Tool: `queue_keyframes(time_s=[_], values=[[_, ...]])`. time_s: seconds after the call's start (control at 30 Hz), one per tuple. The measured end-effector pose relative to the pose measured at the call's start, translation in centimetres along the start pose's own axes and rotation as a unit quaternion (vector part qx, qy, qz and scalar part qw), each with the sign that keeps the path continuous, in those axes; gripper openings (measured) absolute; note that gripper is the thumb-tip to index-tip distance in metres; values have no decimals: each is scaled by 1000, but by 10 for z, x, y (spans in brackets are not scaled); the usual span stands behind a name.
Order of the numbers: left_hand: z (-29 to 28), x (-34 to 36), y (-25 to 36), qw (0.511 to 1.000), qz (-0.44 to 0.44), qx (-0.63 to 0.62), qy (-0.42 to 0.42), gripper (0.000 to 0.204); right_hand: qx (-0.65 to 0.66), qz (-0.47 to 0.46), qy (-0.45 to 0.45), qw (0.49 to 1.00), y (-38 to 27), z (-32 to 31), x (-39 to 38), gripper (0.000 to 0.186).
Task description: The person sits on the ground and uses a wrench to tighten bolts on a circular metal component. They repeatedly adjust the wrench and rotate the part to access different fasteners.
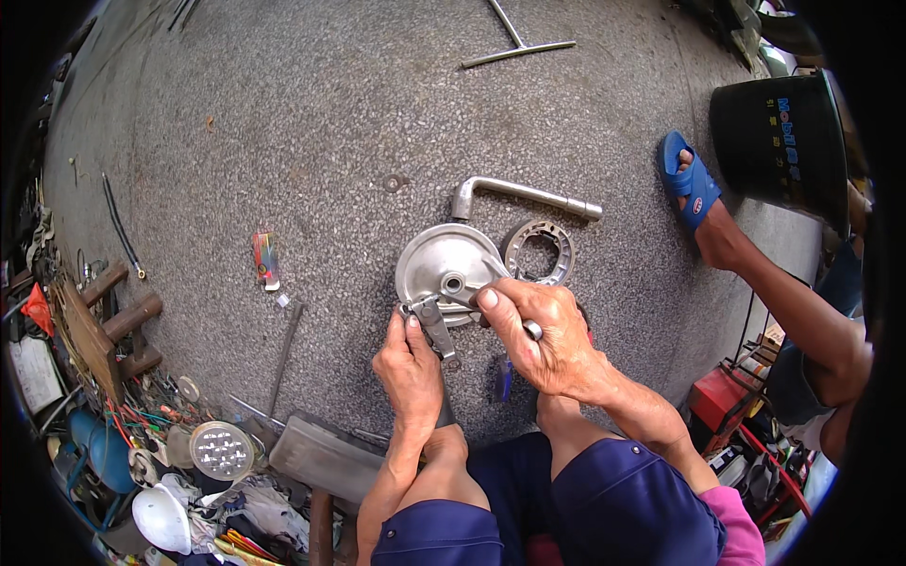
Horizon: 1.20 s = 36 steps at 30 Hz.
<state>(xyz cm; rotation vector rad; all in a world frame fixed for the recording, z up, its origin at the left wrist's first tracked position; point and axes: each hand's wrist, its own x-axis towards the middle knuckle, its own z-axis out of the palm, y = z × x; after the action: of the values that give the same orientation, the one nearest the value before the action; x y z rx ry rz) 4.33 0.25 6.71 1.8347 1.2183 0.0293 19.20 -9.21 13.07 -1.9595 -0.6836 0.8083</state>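
Observation:
My left hand (408, 368) grips the lower-left edge of a round metal hub plate (429, 255), by a short lever arm (434, 325) that sticks out downward. My right hand (536, 335) has its fingers wrapped round a metal hand tool (530, 330) over the plate's right side; its working end is partly hidden by the fingers and thumb. Just right of the plate lies a notched metal ring (540, 243). An L-shaped socket wrench (538, 198) lies above both. A blue-handled tool (503, 377) is on the ground below, partly hidden by my right hand.
A T-handle wrench (517, 45) lies ahead. At right are another person's sandalled foot (691, 184), a black bucket (764, 141) and a red box (715, 396). At left are a small printed package (265, 255), a thin rod (288, 354), a wooden stand (104, 330) and clutter (198, 509).

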Motion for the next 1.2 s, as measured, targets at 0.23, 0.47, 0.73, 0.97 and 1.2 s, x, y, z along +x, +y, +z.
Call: queue_keyframes(time_s=[0.23,0.47,0.73,0.97,1.2], values=[[-4,0,3,989,56,135,-3,21,-24,-11,-12,1000,-8,5,8,31],[-4,-2,6,982,86,171,-3,17,-46,8,-51,998,-16,3,18,29],[-3,-6,8,989,102,101,-38,30,-77,-5,-56,995,-18,4,22,29],[10,-8,-6,988,65,114,-85,43,-105,-23,-94,990,-31,4,27,26],[6,0,5,980,-11,155,-125,47,-164,-22,-70,984,-33,1,23,20]])
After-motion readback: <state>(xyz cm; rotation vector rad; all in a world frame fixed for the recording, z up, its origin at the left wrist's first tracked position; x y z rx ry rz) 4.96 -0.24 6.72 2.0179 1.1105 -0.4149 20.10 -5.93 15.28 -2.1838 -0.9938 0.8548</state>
